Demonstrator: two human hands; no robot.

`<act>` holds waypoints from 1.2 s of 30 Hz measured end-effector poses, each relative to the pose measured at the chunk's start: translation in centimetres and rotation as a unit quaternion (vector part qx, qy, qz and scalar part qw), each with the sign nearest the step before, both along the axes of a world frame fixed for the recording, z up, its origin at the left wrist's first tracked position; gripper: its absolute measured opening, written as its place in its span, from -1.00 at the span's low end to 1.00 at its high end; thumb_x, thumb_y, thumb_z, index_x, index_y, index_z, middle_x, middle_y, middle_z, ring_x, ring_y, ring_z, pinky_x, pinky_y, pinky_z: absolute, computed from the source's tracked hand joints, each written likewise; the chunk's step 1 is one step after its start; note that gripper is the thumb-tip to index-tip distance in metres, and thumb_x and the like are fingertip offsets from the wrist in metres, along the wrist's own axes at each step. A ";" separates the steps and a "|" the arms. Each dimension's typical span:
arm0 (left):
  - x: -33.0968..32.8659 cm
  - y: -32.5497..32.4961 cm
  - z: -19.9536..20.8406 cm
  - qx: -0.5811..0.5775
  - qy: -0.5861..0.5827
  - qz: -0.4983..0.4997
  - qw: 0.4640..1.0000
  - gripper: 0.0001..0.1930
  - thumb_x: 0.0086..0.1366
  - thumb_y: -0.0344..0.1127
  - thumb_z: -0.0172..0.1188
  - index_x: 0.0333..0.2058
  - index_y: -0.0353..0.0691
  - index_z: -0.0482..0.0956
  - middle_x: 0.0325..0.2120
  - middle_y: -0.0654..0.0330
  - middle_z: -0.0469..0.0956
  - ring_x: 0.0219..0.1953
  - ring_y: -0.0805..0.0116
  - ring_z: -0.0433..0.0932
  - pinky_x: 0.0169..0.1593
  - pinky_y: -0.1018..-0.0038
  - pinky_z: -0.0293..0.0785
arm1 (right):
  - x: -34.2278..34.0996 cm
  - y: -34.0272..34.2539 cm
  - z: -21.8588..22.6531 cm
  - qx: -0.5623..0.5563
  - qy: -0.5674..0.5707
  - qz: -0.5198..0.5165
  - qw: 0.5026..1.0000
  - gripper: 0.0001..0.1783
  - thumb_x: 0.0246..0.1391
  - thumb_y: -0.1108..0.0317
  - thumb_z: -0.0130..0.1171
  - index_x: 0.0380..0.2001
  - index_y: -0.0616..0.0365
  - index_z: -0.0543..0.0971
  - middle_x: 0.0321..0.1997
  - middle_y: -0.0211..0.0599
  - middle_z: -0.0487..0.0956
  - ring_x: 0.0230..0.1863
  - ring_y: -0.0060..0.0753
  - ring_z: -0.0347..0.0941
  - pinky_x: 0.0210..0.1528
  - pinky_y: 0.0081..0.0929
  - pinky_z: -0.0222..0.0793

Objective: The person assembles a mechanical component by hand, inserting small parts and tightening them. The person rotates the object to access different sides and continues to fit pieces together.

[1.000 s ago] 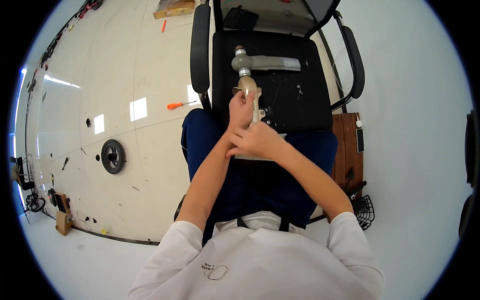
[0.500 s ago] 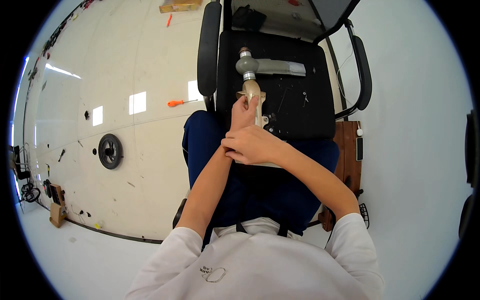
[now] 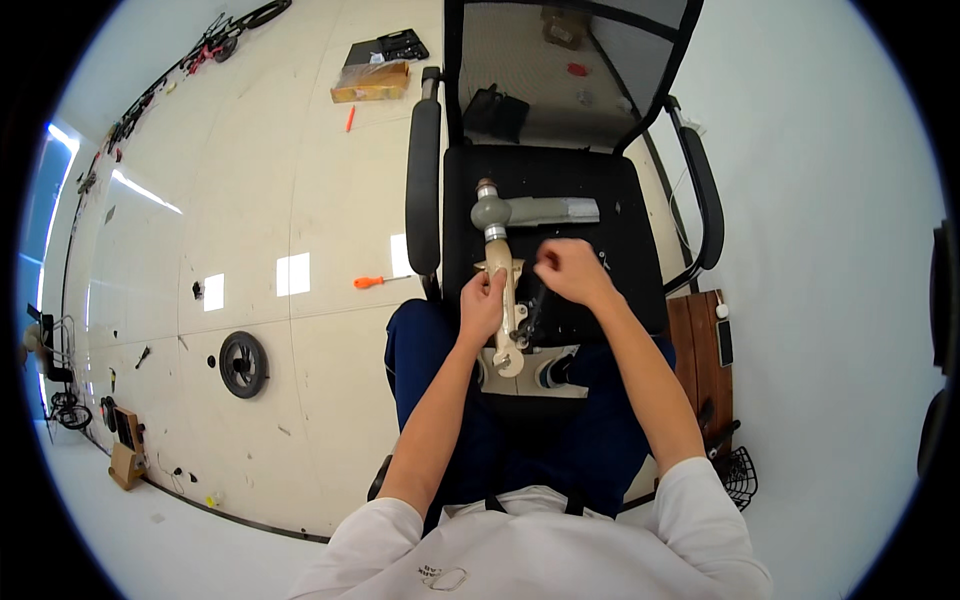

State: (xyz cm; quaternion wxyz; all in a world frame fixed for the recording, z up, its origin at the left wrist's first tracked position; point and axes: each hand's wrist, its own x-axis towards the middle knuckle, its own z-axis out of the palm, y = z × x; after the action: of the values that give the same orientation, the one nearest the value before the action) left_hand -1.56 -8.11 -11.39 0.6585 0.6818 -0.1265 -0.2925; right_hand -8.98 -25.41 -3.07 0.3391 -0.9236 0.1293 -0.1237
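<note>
A grey and beige metal frame part point(image 3: 540, 211), with a rounded joint and a side arm, rests on the black chair seat point(image 3: 625, 290). Its beige fork-like end point(image 3: 510, 362) points toward me, past the seat's front edge. My left hand point(image 3: 482, 308) is closed around this beige section. To its right, my right hand point(image 3: 573, 270) is raised with curled fingers, gripping the upper end of a dark, slim tool point(image 3: 538, 305). The tool's lower end meets a small bracket point(image 3: 521, 315) on the beige section. Motion blurs the right fingertips, and the tool's exact kind cannot be made out.
Armrests point(image 3: 424, 185) flank the seat; a mesh backrest point(image 3: 560, 70) rises behind. On the floor at left lie an orange-handled screwdriver point(image 3: 370, 283), a black wheel point(image 3: 243, 364) and a cardboard box point(image 3: 370, 85). A phone point(image 3: 725, 342) lies on a wooden surface point(image 3: 692, 350) at right.
My right hand has moved from my left wrist, up and right, to the dark tool beside the beige section. My left hand keeps its hold. The view has tilted up.
</note>
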 end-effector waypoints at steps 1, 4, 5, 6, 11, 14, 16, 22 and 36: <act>0.0 -0.3 0.3 0.012 -0.011 0.003 1.000 -0.66 0.36 -0.13 0.17 -0.44 -0.34 0.52 -0.69 0.34 0.37 -0.60 0.62 0.27 -0.51 0.50 0.20 | -2.3 -0.7 0.1 -0.005 -0.007 -0.032 0.999 -0.87 -0.11 0.39 0.20 -0.51 0.25 0.58 -0.57 -0.09 0.56 -0.53 -0.16 0.54 -0.44 -0.33 0.43; 0.1 -1.1 -1.5 0.018 -0.036 0.015 0.999 -0.62 0.35 -0.11 0.18 -0.48 -0.35 0.50 -0.69 0.35 0.34 -0.61 0.61 0.23 -0.52 0.50 0.17 | -9.1 1.6 -0.1 0.040 -0.017 -0.107 0.993 -0.91 0.05 0.43 0.12 -0.42 0.22 0.55 -0.55 -0.09 0.54 -0.52 -0.12 0.52 -0.43 -0.33 0.41; -0.2 -1.1 -1.7 0.026 -0.051 0.019 0.998 -0.61 0.35 -0.11 0.18 -0.49 -0.35 0.49 -0.70 0.35 0.34 -0.61 0.61 0.23 -0.52 0.49 0.17 | -11.0 3.2 -0.2 0.045 -0.031 -0.142 0.988 -0.91 0.07 0.46 0.10 -0.44 0.25 0.54 -0.53 -0.10 0.53 -0.55 -0.14 0.49 -0.45 -0.35 0.38; -0.7 -1.4 -0.8 0.001 -0.031 0.037 0.999 -0.60 0.34 -0.11 0.18 -0.53 -0.33 0.45 -0.71 0.36 0.31 -0.62 0.61 0.21 -0.54 0.48 0.14 | -12.9 4.4 -0.3 0.040 -0.008 -0.179 0.983 -0.92 0.06 0.48 0.10 -0.42 0.27 0.55 -0.51 -0.10 0.52 -0.57 -0.17 0.46 -0.47 -0.39 0.37; -0.4 -0.7 -0.3 0.022 -0.031 0.028 0.999 -0.57 0.34 -0.10 0.20 -0.59 -0.29 0.40 -0.75 0.35 0.27 -0.66 0.61 0.19 -0.57 0.46 0.12 | -16.8 11.3 0.3 0.069 -0.028 -0.251 0.965 -0.86 0.02 0.46 0.22 -0.32 0.27 0.58 -0.57 -0.19 0.51 -0.64 -0.34 0.45 -0.51 -0.46 0.36; 0.0 -0.5 -1.3 0.027 -0.057 0.027 0.998 -0.54 0.32 -0.08 0.22 -0.61 -0.33 0.41 -0.76 0.32 0.28 -0.65 0.60 0.20 -0.57 0.46 0.14 | -17.5 15.4 -0.5 0.086 -0.023 -0.279 0.956 -0.84 0.00 0.43 0.29 -0.37 0.28 0.56 -0.66 -0.18 0.50 -0.67 -0.31 0.47 -0.55 -0.45 0.37; -0.1 -0.5 0.3 0.037 -0.050 -0.001 0.998 -0.57 0.32 -0.06 0.21 -0.55 -0.33 0.50 -0.73 0.36 0.32 -0.64 0.63 0.22 -0.56 0.50 0.13 | -17.5 16.8 -1.1 0.087 -0.051 -0.281 0.954 -0.86 0.01 0.45 0.28 -0.41 0.29 0.54 -0.67 -0.17 0.51 -0.68 -0.37 0.47 -0.58 -0.49 0.33; 1.0 -0.5 0.8 0.123 -0.154 -0.023 0.980 -0.54 0.31 -0.01 0.21 -0.52 -0.38 0.51 -0.72 0.31 0.35 -0.59 0.60 0.28 -0.50 0.47 0.23 | -15.5 14.6 0.4 0.137 -0.015 -0.195 0.971 -0.83 0.08 0.37 0.26 -0.46 0.24 0.53 -0.62 -0.06 0.54 -0.58 -0.08 0.54 -0.52 -0.33 0.41; -2.2 -3.2 4.7 0.276 -0.235 -0.101 0.926 -0.39 0.13 0.01 0.33 -0.13 -0.47 0.38 -0.28 -0.31 0.59 -0.17 -0.26 0.60 -0.12 0.09 0.54 | -12.4 12.3 -3.1 0.305 0.054 -0.079 0.947 -0.59 0.34 0.12 -0.02 -0.47 0.24 0.41 -0.70 -0.29 0.36 -0.70 -0.41 0.26 -0.60 -0.40 0.19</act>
State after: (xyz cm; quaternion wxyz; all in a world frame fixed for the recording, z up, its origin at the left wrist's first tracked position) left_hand -3.73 -11.29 -6.74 0.3625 0.8696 -0.2596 -0.2124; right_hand -21.40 -13.11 -6.17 0.5865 -0.7679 0.2518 -0.0543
